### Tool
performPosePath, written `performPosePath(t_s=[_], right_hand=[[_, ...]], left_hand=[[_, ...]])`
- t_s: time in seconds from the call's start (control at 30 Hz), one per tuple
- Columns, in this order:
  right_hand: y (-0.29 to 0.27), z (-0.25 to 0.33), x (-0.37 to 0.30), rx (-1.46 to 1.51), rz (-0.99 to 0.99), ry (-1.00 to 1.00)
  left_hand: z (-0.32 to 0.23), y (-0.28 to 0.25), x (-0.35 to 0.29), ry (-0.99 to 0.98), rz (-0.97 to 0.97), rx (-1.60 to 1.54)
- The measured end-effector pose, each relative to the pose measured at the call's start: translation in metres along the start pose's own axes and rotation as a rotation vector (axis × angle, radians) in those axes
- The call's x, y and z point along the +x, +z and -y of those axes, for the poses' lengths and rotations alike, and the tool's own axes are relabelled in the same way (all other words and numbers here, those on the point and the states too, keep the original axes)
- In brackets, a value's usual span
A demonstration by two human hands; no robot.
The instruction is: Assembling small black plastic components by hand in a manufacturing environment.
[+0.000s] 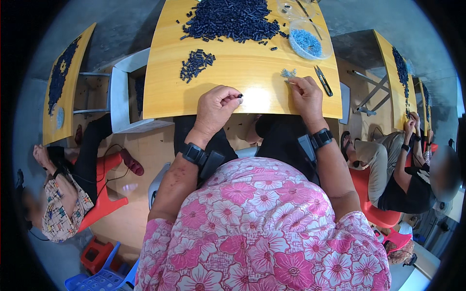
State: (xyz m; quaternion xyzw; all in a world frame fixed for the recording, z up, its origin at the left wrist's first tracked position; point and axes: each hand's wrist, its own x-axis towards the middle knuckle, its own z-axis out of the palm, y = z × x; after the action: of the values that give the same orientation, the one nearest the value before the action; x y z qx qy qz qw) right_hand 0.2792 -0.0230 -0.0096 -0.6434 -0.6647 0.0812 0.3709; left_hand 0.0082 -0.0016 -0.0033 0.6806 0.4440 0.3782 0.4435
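Observation:
Between the thumb and forefinger of my left hand (pixel 217 107) is a small black cylindrical piece (pixel 240 96), held just above the table's near edge. My right hand (pixel 307 96) is pinched at the table, by a little heap of small clear pieces (pixel 288 73); whatever its fingertips hold is too small to make out. A small pile of black cylinders (pixel 196 65) lies ahead of my left hand, and a much bigger pile (pixel 228 19) covers the far part of the table. Black thread snips (pixel 323 81) lie right of my right hand.
A clear round tub (pixel 328 47) of bluish clear pieces stands at the table's (pixel 165 92) far right, another clear container (pixel 286 7) behind it. A white box (pixel 119 97) stands left of the table. People sit at side tables, left and right, with black piles; red stools are around.

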Motion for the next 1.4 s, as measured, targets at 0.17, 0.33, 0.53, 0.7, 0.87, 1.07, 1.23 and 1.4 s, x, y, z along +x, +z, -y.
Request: performPosePath(t_s=[0.17,0.33,0.53,0.7,0.87,1.07,1.23,1.4], right_hand=[[0.001,0.000,0.003,-0.037,0.026,0.020],[0.001,-0.001,0.004,-0.078,0.049,0.014],[0.000,-0.004,0.003,-0.064,0.019,-0.009],[-0.003,-0.003,0.001,-0.088,0.016,-0.019],[-0.003,-0.001,-0.001,-0.085,0.014,0.015],[-0.001,0.002,-0.004,-0.108,0.011,-0.001],[0.003,0.005,-0.009,-0.252,0.040,-0.061],[0.004,0.016,-0.009,-0.433,0.154,-0.050]], left_hand=[[-0.002,0.000,0.000,-0.002,-0.013,0.002],[-0.001,-0.001,0.000,0.002,-0.013,0.012],[-0.002,-0.001,0.000,-0.005,0.002,0.014],[-0.001,-0.001,0.000,-0.002,0.004,0.005],[-0.002,-0.001,-0.001,-0.009,0.004,0.000],[-0.002,-0.002,-0.002,-0.012,0.002,-0.007],[-0.001,-0.001,0.000,-0.004,0.008,-0.009],[0.000,0.000,-0.001,0.002,-0.007,-0.027]])
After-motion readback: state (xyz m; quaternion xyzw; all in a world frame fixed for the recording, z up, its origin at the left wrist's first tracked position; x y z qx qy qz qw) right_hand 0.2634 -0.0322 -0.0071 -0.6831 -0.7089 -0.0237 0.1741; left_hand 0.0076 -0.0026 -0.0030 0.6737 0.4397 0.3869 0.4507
